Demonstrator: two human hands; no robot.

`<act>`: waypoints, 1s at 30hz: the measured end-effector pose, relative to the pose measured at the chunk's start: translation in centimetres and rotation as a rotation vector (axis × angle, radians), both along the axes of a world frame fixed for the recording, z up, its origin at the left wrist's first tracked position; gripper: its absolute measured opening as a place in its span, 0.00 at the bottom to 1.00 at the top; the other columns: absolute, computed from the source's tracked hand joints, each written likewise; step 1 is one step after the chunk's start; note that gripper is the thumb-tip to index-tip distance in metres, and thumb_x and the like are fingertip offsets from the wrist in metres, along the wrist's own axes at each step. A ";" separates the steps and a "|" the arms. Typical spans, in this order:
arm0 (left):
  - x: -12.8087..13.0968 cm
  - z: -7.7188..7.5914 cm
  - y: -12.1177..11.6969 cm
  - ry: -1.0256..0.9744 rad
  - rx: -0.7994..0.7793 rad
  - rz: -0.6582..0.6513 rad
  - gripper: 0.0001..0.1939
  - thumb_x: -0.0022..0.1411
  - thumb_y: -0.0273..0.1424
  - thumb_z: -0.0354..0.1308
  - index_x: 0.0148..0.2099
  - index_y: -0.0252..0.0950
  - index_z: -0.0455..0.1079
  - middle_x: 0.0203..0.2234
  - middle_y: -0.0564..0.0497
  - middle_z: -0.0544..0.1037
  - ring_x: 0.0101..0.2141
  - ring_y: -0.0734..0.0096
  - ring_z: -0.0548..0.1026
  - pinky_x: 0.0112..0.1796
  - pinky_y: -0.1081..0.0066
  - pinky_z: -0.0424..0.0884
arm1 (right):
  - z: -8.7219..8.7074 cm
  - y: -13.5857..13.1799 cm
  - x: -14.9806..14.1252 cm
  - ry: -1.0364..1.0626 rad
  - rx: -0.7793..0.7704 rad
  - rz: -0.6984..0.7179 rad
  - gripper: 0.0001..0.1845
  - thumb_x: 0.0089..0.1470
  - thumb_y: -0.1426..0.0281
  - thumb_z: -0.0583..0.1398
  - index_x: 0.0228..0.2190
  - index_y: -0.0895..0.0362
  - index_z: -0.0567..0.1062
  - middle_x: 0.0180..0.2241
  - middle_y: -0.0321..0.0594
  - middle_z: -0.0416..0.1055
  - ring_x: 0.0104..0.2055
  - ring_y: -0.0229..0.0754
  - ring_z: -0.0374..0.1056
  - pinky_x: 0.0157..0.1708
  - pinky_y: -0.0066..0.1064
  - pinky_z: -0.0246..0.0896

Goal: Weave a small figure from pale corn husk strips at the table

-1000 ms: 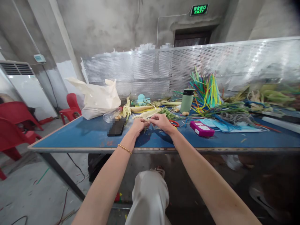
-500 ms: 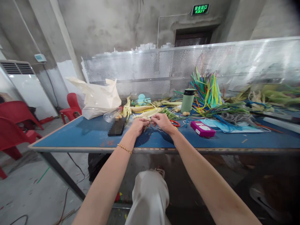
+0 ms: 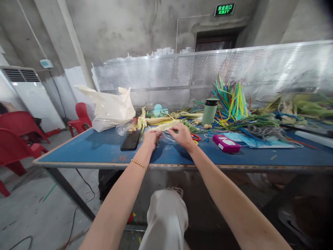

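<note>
My left hand [image 3: 152, 137] is closed, pinching pale, dry fibrous stuff that looks like corn husk; the fingers hide most of it. To its right, my right hand [image 3: 182, 136] has thumb and forefinger bent together at a thin pale strand [image 3: 168, 138], which curves across the gap towards the left hand. Just beyond the fingertips lies a wide pale corn husk [image 3: 169, 126]. Red-handled scissors [image 3: 195, 138] rest beside the right hand, partly covered by it. A black phone [image 3: 130, 141] is left of the left hand.
On the blue table [image 3: 83, 149] stand a cream bag [image 3: 111, 109], a green tumbler [image 3: 209, 114] and a purple box [image 3: 226, 143]. Bright coloured strips [image 3: 232, 100] are heaped behind, with grey cords [image 3: 256, 131] and blue masks [image 3: 260, 141] at right. A perforated metal panel [image 3: 156, 74] borders the far side.
My hands were together at the fingertips and have drawn apart, the left one slightly left and the right one slightly right. A thin strand now shows between them.
</note>
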State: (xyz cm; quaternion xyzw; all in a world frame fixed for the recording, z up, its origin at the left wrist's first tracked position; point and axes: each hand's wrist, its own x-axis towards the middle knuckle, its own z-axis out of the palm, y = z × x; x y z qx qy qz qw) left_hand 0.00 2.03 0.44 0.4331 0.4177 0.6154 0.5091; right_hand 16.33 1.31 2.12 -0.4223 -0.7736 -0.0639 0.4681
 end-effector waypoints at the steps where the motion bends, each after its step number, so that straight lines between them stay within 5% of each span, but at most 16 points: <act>1: -0.1 0.0 0.0 -0.003 0.003 0.005 0.09 0.43 0.26 0.69 0.24 0.31 0.71 0.19 0.51 0.74 0.20 0.76 0.69 0.23 0.75 0.61 | -0.1 -0.1 -0.1 -0.046 -0.023 0.021 0.08 0.55 0.69 0.62 0.26 0.57 0.79 0.32 0.44 0.78 0.37 0.44 0.69 0.42 0.33 0.60; 9: 0.1 0.3 -0.5 0.060 0.033 -0.016 0.10 0.43 0.28 0.70 0.22 0.32 0.71 0.16 0.51 0.72 0.19 0.77 0.67 0.22 0.75 0.59 | -0.3 -0.4 -0.5 -0.127 -0.122 0.038 0.09 0.55 0.68 0.62 0.26 0.57 0.80 0.29 0.42 0.78 0.33 0.43 0.69 0.35 0.31 0.57; 16: 0.8 0.1 -0.9 0.602 0.286 0.046 0.11 0.49 0.26 0.61 0.17 0.33 0.69 0.13 0.53 0.68 0.19 0.76 0.62 0.24 0.72 0.56 | 0.1 -0.3 -0.6 0.070 -0.050 0.107 0.10 0.56 0.69 0.60 0.28 0.57 0.80 0.31 0.42 0.77 0.34 0.41 0.68 0.37 0.31 0.60; 23: 0.8 -0.2 -0.5 0.809 0.442 0.009 0.08 0.49 0.26 0.60 0.19 0.34 0.70 0.14 0.55 0.65 0.22 0.75 0.61 0.26 0.72 0.53 | 0.4 0.0 -1.0 0.262 -0.205 0.275 0.05 0.46 0.69 0.65 0.25 0.58 0.77 0.27 0.40 0.74 0.30 0.39 0.66 0.33 0.31 0.61; 30: 0.7 0.2 -1.2 0.833 0.419 -0.031 0.11 0.53 0.29 0.58 0.20 0.34 0.72 0.13 0.54 0.67 0.21 0.75 0.61 0.25 0.72 0.53 | 0.8 -0.6 -0.8 0.556 -0.507 0.508 0.16 0.41 0.63 0.68 0.30 0.57 0.71 0.22 0.33 0.70 0.21 0.34 0.63 0.20 0.27 0.58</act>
